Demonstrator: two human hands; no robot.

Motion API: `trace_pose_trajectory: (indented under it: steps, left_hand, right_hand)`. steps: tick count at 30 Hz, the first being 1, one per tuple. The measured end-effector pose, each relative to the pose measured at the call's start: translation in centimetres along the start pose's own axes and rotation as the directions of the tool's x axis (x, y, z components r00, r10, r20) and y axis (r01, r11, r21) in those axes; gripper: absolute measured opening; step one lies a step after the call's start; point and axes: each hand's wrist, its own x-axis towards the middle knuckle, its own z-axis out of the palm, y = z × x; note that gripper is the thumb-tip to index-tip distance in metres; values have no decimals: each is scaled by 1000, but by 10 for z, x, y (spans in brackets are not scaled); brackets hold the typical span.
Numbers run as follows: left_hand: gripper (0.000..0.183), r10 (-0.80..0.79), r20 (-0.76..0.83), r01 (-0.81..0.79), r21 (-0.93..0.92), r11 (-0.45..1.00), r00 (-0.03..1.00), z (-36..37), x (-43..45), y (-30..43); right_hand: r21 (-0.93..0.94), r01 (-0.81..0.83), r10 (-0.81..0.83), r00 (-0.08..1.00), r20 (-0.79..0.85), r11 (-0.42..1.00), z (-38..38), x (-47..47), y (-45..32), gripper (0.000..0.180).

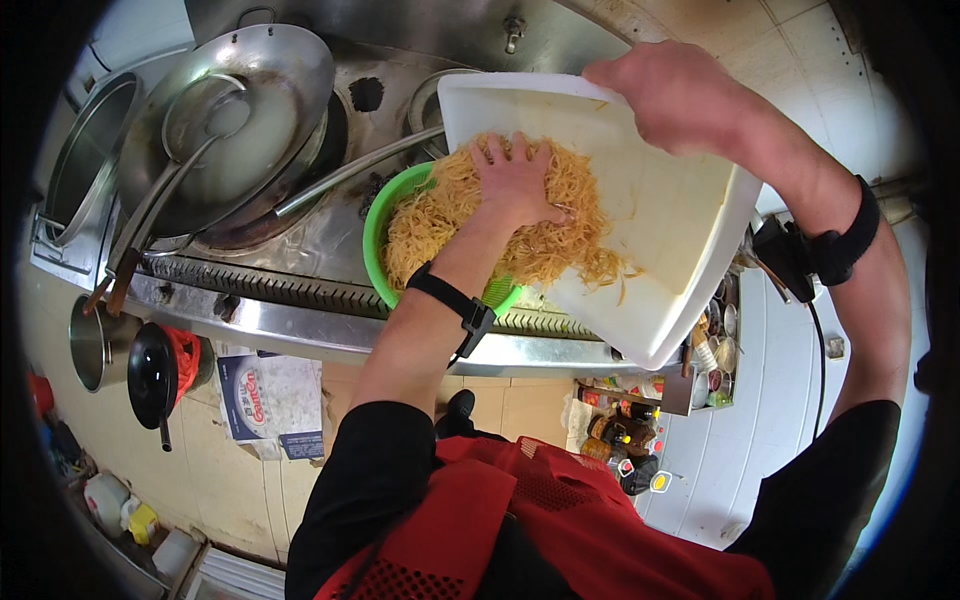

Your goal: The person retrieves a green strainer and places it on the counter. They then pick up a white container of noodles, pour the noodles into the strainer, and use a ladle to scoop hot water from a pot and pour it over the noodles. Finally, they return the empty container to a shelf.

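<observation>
A large white plastic tub (660, 202) is tilted over a green plastic colander (373, 232) on the steel cooktop. My right hand (675, 97) grips the tub's upper rim. Thin yellowish-brown shreds (435, 225) spread from the tub into the colander, heaped in both. With fingers spread, my left hand (514, 180) presses on top of the shreds near the tub's lower edge. A few shreds cling to the tub's inner wall. The colander's base is hidden under the shreds.
At the left a wok (300, 67) holds cloudy liquid, a ladle and a strainer (169, 124). A metal handle (360, 171) crosses the cooktop behind the colander. Several bottles (611, 431) and a flattened cardboard box (289, 397) lie below; seasoning containers (724, 352) stand at the right.
</observation>
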Motion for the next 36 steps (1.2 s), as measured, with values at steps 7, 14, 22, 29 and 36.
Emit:
trace_pose_trajectory:
  steps: [7, 14, 22, 29, 36]
  left_hand:
    - [72, -73, 21, 75, -59, 995, 997, 40, 3, -14]
    - [61, -72, -140, 65, -49, 997, 988, 61, -25, -37]
    - [55, 89, -349, -163, -188, 969, 933, 52, -29, -61]
    - [47, 12, -136, -33, -150, 988, 991, 79, -55, -93]
    - [38, -44, 27, 43, 45, 998, 999, 96, -50, -76]
  right_hand:
    - [53, 1, 1, 999, -39, 999, 4, -4, -7, 35]
    - [71, 5, -5, 1000, -4, 997, 10, -6, -14, 37]
    - [15, -72, 73, 997, -37, 997, 2, -21, 11, 46]
    - [72, -69, 61, 992, 109, 995, -5, -19, 10, 25]
    - [92, -82, 71, 991, 117, 992, 12, -11, 34, 28]
